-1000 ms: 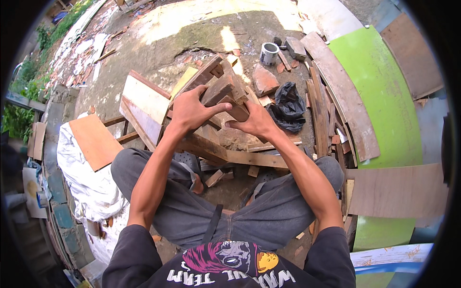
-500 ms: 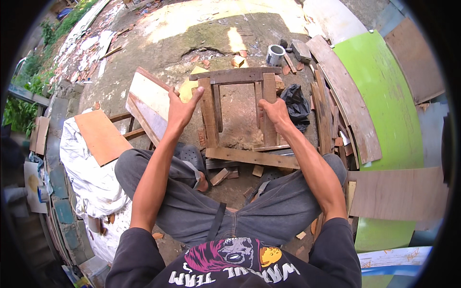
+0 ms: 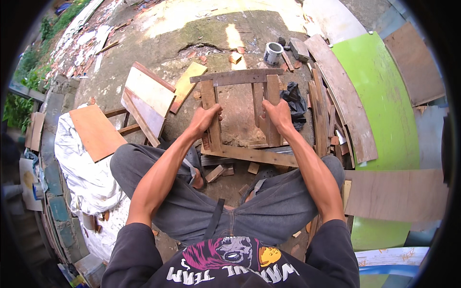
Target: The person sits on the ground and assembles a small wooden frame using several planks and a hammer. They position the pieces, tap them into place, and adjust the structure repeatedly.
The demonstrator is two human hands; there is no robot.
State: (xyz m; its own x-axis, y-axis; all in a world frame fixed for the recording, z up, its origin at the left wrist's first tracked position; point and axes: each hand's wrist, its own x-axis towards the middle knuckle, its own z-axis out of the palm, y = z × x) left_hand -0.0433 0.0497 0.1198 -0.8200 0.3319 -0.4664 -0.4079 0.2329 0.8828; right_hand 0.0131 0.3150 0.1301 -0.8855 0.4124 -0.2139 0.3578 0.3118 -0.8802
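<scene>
A small wooden frame (image 3: pixel 235 77) of nailed brown pieces stands in front of me, with a crosspiece along its far end and upright legs at both sides. My left hand (image 3: pixel 206 119) is closed round the left leg, thumb and fingers wrapped over it. On the other side my right hand (image 3: pixel 276 114) grips the right leg at about the same height. Close to the frame's near end lies a long plank (image 3: pixel 254 156), crosswise between my knees. Several short wood offcuts (image 3: pixel 215 173) are scattered on the ground beneath it.
Left of the frame are a pale wooden panel piece (image 3: pixel 149 91), an orange-brown board (image 3: pixel 97 132) and a white cloth (image 3: pixel 86 177). A paint can (image 3: pixel 273 54), black plastic bag (image 3: pixel 295 106) and grey block (image 3: pixel 299 49) sit beyond at right. A green board (image 3: pixel 384 96) lines the right side.
My left hand has gone from an open thumb-up touch at the left leg to a wrapped grip lower down. The frame has shifted slightly; my right hand still holds its leg.
</scene>
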